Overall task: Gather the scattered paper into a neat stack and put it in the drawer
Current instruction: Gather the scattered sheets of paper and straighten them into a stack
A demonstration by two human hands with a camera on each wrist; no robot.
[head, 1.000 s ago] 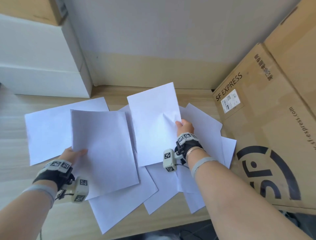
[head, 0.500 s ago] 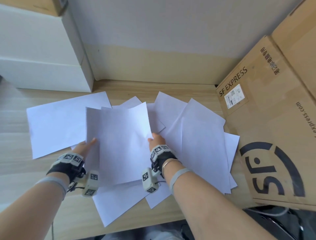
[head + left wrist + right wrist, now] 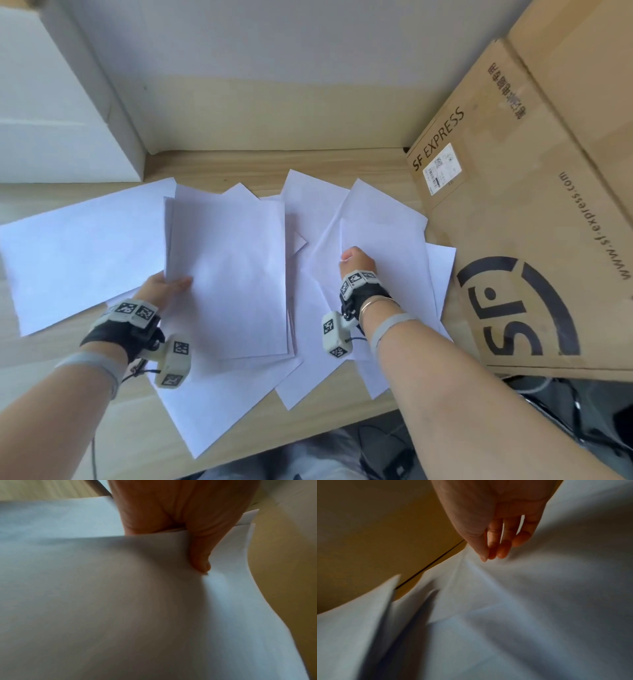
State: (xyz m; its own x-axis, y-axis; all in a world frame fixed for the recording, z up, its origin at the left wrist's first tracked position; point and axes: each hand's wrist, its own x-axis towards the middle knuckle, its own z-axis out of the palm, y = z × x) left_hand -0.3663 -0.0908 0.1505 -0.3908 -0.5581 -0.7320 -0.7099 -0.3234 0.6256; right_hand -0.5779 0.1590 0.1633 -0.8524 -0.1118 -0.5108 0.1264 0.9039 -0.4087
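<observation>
I cannot count the sheets in the held stack [image 3: 227, 274]; the left hand [image 3: 161, 286] has its fingers hidden under it. The right wrist view is blurred. The cardboard box [image 3: 534, 212] is cut by the right edge.

Overlapping paper sheets [image 3: 85, 246] spread across the surface [image 3: 219, 164] mid-frame, cabinet [image 3: 51, 102] upper left, cardboard box [image 3: 534, 222] at right.
</observation>
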